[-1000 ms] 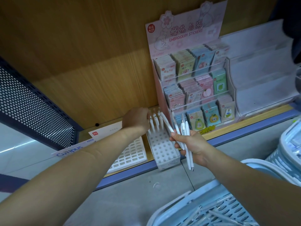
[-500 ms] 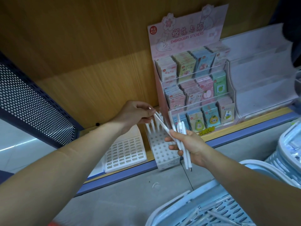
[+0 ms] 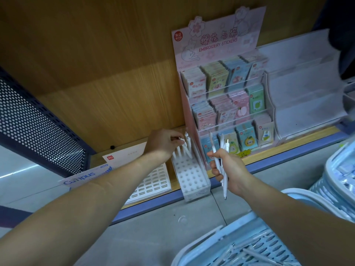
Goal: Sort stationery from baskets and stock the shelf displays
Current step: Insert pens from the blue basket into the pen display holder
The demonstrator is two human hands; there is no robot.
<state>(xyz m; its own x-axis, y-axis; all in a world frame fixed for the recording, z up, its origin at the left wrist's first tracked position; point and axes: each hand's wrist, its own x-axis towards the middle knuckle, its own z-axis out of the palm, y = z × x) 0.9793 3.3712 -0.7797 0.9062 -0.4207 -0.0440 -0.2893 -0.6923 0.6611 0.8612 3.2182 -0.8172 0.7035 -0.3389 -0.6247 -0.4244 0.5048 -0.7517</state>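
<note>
A white pen holder (image 3: 192,177) with rows of round holes stands on the low shelf, several white pens upright in its back rows. My left hand (image 3: 163,144) reaches over the back of it and pinches a white pen (image 3: 185,148) that slants down into the holder. My right hand (image 3: 227,170) hovers to the right of the holder and grips a bunch of white pens (image 3: 222,166), tips pointing down. More white pens lie in the light blue basket (image 3: 230,246) at the bottom.
A pink embroidery-sticker display (image 3: 226,104) stands right of the holder, then an empty clear tiered rack (image 3: 307,96). A flat white grid tray (image 3: 151,183) and a Campus notebook (image 3: 84,177) lie left. A second basket (image 3: 338,181) sits at right; a perforated metal panel (image 3: 34,127) at left.
My left hand took a pen from the bunch in my right hand and carried it left and down to the holder's back rows. My right hand stayed put.
</note>
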